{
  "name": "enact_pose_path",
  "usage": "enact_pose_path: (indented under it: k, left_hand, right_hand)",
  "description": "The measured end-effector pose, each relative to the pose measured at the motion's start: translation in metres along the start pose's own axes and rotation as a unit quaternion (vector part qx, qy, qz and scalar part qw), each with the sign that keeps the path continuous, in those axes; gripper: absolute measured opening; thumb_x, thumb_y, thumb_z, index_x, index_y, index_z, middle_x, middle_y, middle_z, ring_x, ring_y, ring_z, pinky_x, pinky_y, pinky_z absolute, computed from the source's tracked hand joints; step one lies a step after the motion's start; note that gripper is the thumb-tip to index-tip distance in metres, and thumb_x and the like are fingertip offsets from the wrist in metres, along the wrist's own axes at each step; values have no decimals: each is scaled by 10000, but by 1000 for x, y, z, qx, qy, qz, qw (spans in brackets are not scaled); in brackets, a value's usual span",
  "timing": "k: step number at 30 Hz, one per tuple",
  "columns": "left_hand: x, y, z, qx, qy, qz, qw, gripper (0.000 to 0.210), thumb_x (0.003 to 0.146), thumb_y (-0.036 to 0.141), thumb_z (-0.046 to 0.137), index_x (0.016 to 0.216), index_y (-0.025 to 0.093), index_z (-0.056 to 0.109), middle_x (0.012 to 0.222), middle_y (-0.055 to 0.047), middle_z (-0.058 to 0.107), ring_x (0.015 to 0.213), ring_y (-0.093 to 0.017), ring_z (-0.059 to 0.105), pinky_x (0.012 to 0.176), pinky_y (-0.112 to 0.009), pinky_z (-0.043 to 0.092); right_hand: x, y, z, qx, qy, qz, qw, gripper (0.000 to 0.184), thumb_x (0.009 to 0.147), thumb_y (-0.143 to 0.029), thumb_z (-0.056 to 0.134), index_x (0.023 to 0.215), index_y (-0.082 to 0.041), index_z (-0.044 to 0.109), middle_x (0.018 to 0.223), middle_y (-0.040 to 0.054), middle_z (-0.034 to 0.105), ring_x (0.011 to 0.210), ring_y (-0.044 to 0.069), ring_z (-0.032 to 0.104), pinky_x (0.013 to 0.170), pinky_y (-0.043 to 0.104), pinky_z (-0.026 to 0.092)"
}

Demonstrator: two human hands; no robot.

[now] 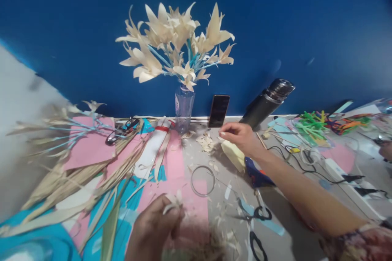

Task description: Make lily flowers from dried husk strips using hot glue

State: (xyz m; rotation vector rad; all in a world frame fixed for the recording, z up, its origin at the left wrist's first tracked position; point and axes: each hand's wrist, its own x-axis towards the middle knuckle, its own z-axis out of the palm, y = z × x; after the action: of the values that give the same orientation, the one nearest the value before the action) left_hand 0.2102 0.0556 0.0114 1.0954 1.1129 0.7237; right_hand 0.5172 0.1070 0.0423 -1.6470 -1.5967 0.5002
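My left hand (154,224) is closed around a small cream husk flower (174,204), low over the pink paper (192,195). Further off, my right hand (241,138) has its fingers drawn together beside a heap of small cut petals (206,142). What sits in those fingertips, if anything, is too small to make out. Below that hand lie a pale yellow folded piece (233,155) and a blue glue gun (255,173). A grey ring (192,181) rests between the hands, and black-handled scissors (257,244) lie near the front.
Cream flowers (177,32) on blue stems stand in a clear bottle (184,110) at the wall. A phone (218,110) and a tilted black flask (260,106) lean there. Dried husks (107,175) cover the left; green pipe cleaners (312,124), cables and a power strip (355,191) occupy the right.
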Motion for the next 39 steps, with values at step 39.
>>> enact_pose_path:
  k: [39]
  left_hand:
    - [-81, 26, 56, -58, -25, 132, 989, 158, 739, 295, 779, 748, 154, 710, 597, -1, 652, 537, -121, 586, 539, -221, 489]
  right_hand:
    - [-184, -103, 65, 291, 140, -51, 945, 32, 889, -220, 712, 857, -217, 713, 860, 36, 655, 789, 163, 641, 635, 245, 508]
